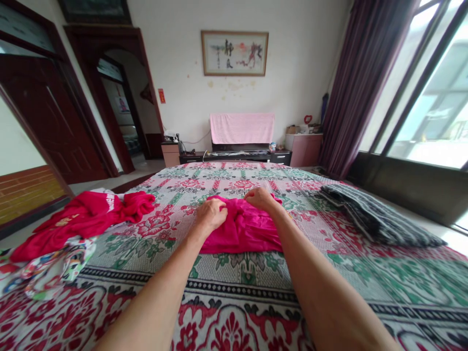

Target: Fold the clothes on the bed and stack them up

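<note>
A bright pink garment [248, 231] lies bunched and partly folded on the patterned bedspread [248, 270], straight ahead. My left hand [212, 213] is closed at the garment's upper left part, fingers pinched on the fabric. At its upper edge, right of the middle, my right hand [260, 197] is closed too, with thumb and fingertips together on the pink cloth. The fabric between the two hands is wrinkled.
Red clothes [87, 214] and a colourful printed cloth [58, 268] are heaped on the left. A folded black-and-grey striped cloth [376, 214] rests on the right. Beyond the bed stands a low cabinet [281, 157] below a pink towel [242, 128].
</note>
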A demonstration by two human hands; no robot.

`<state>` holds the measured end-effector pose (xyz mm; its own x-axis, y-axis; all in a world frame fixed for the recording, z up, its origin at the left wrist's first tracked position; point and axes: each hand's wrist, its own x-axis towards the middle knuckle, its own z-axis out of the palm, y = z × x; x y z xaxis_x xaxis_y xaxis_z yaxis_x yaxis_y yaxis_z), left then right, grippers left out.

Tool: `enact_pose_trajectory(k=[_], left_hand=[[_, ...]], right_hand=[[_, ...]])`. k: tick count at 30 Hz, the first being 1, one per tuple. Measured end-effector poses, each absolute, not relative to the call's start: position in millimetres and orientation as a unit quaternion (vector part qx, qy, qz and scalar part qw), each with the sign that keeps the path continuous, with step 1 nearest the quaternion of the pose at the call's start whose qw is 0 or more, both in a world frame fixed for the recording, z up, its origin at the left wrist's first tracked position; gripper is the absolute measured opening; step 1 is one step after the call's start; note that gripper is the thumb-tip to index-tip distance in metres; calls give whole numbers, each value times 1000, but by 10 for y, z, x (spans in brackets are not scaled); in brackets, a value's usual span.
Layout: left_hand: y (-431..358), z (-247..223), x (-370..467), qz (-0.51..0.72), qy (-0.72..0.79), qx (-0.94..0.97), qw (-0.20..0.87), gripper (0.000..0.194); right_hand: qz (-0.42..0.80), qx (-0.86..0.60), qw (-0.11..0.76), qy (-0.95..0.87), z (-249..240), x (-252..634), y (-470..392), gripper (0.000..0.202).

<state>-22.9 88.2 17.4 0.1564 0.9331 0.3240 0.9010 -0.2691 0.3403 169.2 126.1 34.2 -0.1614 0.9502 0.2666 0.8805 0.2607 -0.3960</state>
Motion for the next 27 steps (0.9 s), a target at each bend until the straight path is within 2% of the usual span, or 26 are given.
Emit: enact_pose_trajectory(k=[2, 6, 13, 21, 27], left_hand=[[832, 131, -209, 172, 578, 797, 15, 39], [771, 42, -188, 82, 601, 793, 54, 49], [830, -83, -213, 106, 588, 800, 52, 47], [881, -122, -224, 95, 586, 802, 63, 53], [891, -117, -229, 88, 586, 803, 58, 54]], right_hand=[[85, -605, 237, -756, 347, 1712, 1235, 28], [110, -595, 198, -771, 337, 1823, 1114, 21], [76, -629, 204, -747, 399, 2424, 804, 18], [222, -681, 126, -687, 310, 2567, 645, 27], [247, -616, 131, -737, 306, 2558, 659, 16]])
